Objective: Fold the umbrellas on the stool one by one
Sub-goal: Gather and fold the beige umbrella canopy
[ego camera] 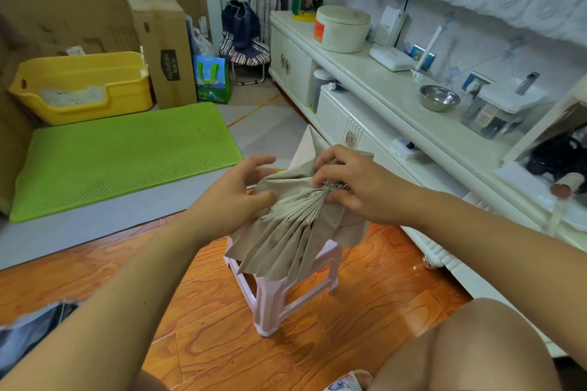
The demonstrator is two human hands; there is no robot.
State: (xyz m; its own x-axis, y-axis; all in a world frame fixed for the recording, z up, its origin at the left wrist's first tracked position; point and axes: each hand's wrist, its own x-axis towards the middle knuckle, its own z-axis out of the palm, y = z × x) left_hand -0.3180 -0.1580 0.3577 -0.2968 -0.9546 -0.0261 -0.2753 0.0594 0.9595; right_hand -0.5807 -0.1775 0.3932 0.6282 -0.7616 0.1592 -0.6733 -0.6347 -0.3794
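A beige umbrella (286,238) hangs collapsed above a pale pink plastic stool (286,305), its canopy gathered into pleats that fan down over the stool's top. My right hand (352,187) grips the bunched fabric and the metal rib ends near the middle of the umbrella. My left hand (235,197) is beside it on the left, fingers curled on the pleated folds, thumb raised. Part of the canopy sticks up behind my right hand. The umbrella's handle and shaft are hidden by fabric.
A white cabinet (381,95) runs along the right, carrying a steel bowl (440,98) and a round white container (343,28). A green mat (127,155), a yellow bin (85,86) and cardboard boxes lie at the left back. My bare knee (470,343) is at lower right.
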